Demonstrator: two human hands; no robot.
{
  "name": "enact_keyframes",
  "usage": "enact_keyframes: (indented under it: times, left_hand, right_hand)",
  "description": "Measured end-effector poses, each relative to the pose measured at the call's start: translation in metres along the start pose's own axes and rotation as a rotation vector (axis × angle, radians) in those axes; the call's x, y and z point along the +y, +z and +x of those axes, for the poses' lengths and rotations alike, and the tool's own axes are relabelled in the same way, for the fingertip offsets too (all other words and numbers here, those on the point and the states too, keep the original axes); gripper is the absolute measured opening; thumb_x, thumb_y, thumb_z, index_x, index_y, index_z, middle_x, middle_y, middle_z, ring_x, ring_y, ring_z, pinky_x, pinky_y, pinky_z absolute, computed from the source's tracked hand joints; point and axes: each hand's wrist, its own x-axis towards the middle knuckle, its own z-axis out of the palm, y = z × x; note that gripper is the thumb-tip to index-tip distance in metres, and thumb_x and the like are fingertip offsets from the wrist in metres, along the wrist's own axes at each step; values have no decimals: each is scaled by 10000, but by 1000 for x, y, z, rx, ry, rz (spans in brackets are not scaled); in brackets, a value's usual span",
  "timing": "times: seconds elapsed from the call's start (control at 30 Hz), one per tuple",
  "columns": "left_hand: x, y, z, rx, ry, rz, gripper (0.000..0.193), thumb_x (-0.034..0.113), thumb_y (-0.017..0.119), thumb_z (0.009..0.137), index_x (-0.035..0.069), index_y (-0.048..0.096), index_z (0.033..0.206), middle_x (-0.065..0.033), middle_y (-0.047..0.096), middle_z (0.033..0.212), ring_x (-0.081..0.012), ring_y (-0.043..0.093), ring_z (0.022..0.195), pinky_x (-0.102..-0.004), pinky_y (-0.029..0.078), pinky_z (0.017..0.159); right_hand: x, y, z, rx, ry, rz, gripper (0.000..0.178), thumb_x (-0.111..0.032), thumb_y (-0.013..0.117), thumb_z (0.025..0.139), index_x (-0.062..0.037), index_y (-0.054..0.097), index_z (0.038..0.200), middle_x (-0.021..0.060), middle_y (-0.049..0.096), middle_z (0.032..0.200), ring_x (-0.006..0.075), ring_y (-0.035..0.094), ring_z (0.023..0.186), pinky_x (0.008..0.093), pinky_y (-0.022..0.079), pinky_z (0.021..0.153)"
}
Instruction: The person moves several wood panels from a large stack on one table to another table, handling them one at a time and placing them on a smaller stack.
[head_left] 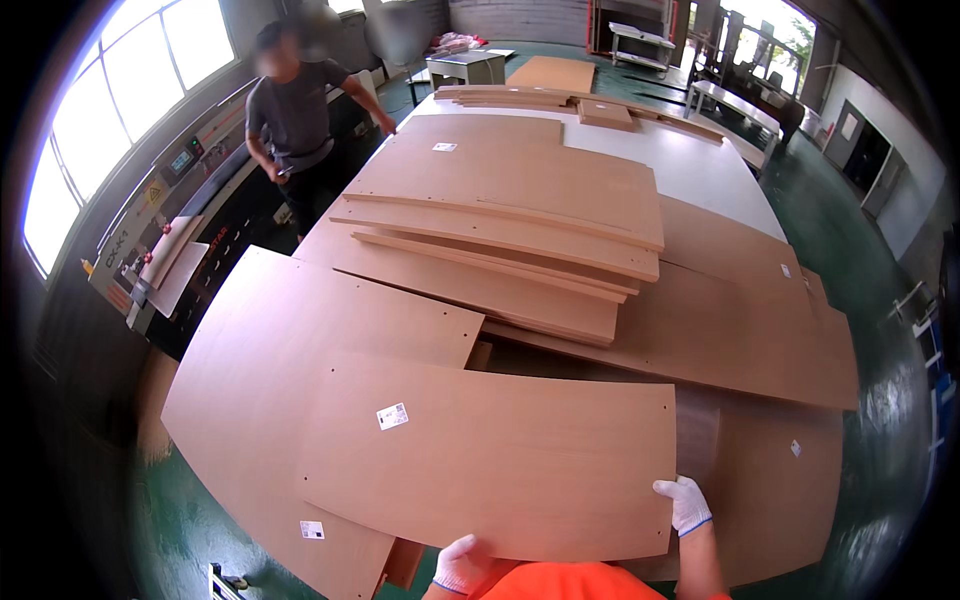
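The right hand (689,505) clamps the near board (500,460) at its right edge, the left hand (461,567) at its near edge; the board's left end overlaps another panel (250,350). Green floor (870,290) lies open at right. Beyond, stacked panels (500,170) cover much of the white surface (735,190). Closed fingers mostly hide beneath the board.

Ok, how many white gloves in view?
2: one on the left hand at the near edge of the held panel, one on the right hand at its right edge.
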Motion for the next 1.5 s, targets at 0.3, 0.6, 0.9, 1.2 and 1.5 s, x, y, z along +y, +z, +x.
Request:
enact_keyframes:
  times: [0.3, 0.6, 0.9, 1.2, 1.5]
  left_hand:
    - [9, -8, 1, 37, 179, 21, 569, 98, 638, 749, 15, 581, 1309, -124, 629, 1337, -324, 552, 1275, -468, 395, 1122]
    - [2, 24, -8, -56, 27, 147, 603, 109, 670, 768, -1, 538, 1346, -120, 612, 1351, -318, 547, 1271, -445, 386, 1122]
    - [2, 18, 16, -184, -52, 208, 600, 114, 681, 789, -9, 532, 1357, -132, 598, 1363, -307, 514, 1298, -447, 360, 1130]
    - [-28, 7, 36, -242, -164, 195, 498, 64, 651, 876, -46, 537, 1348, -161, 597, 1357, -318, 540, 1258, -465, 387, 1106]
    - [-51, 1, 47, -248, -185, 223, 484, 37, 632, 869, -31, 555, 1342, -146, 607, 1359, -304, 543, 1264, -448, 390, 1110]
  right_hand:
    - [26, 10, 9, 391, -139, -188, 315, -224, 772, 877, 67, 721, 988, 69, 704, 898, 136, 624, 778, 301, 504, 704]
    - [34, -25, -16, 551, -280, -259, 356, -304, 778, 871, -10, 647, 718, -25, 552, 717, 99, 443, 640, 314, 390, 587]
    - [48, -54, -21, 684, -332, -170, 347, -290, 739, 896, 21, 662, 763, 18, 596, 769, 132, 492, 701, 346, 437, 642]
    - [52, -88, -48, 592, -322, -66, 581, -407, 650, 949, 147, 648, 1125, 165, 701, 1064, 255, 690, 881, 375, 571, 777]
    - [41, -85, -78, 772, -246, -253, 656, -451, 713, 909, 153, 651, 1157, 134, 678, 1045, 228, 597, 875, 366, 529, 817]
